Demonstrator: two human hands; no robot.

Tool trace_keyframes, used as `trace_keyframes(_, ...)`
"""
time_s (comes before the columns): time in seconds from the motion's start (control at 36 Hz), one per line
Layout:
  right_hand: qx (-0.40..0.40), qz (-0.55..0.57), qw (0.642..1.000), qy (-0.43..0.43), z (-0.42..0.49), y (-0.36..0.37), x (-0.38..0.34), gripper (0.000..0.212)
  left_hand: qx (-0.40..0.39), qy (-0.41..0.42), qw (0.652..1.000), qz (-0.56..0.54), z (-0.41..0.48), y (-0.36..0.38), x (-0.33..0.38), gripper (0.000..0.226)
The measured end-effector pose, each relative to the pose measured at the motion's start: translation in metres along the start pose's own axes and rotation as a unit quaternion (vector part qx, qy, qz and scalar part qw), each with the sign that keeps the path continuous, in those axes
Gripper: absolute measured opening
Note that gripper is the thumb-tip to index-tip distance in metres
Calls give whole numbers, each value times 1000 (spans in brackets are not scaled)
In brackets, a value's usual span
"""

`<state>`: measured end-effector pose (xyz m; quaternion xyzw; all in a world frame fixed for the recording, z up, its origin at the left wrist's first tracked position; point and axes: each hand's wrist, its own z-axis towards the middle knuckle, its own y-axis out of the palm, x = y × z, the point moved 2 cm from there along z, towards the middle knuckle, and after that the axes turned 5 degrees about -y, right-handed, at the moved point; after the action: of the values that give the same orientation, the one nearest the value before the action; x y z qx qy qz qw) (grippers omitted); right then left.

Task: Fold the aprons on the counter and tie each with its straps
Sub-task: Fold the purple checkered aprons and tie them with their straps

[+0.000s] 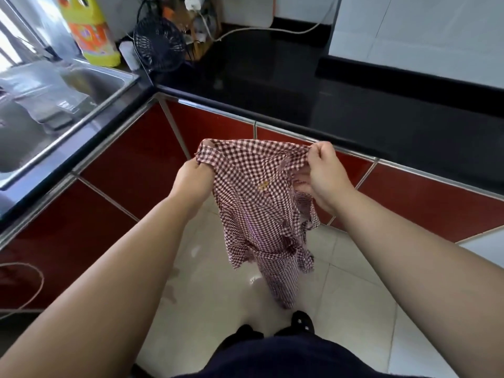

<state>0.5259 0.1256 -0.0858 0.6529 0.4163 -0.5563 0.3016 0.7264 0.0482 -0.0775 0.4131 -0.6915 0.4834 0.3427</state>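
Apron visibility?
— Straps indistinguishable within the bunched checked cloth; fingers of left hand buried in fabric.
— Position and grip?
— Centre frame, off the worktop, hanging below both hands; left hand and right hand each clamp an upper corner.

a glossy black counter runs in an l-shape above red cabinet fronts. a steel sink sits in its left leg. behind the sink stand a yellow bottle and a small black fan; a white cable trails along the back.
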Motion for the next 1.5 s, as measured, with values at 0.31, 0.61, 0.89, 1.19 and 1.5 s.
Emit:
trace_keyframes(0.31, 75, 105, 992, -12, 10, -12, -20, 23, -68, -155, 972, -164, -7, 19, 10, 36)
trace_keyframes(0.61, -46, 150, 980, 119, 14, -32, -15, 71, -10, -177, 900, -399, 1, 19, 11, 16)
trace_keyframes(0.89, 50, 66, 996, 15, 28, -45, -20, 25, 3, -1, 976, -218, 4, 14, 17, 30)
trace_keyframes(1.19, 159, -62, 980, -106, 20, -49, -35, 21, 61, 61, 986, -143, 10, 8, 15, 16)
trace_keyframes(1.5, 17, -353, 916, -189, 15, -31, -33, 53, 36, 150, 973, 170, 11, 1, 9, 48)
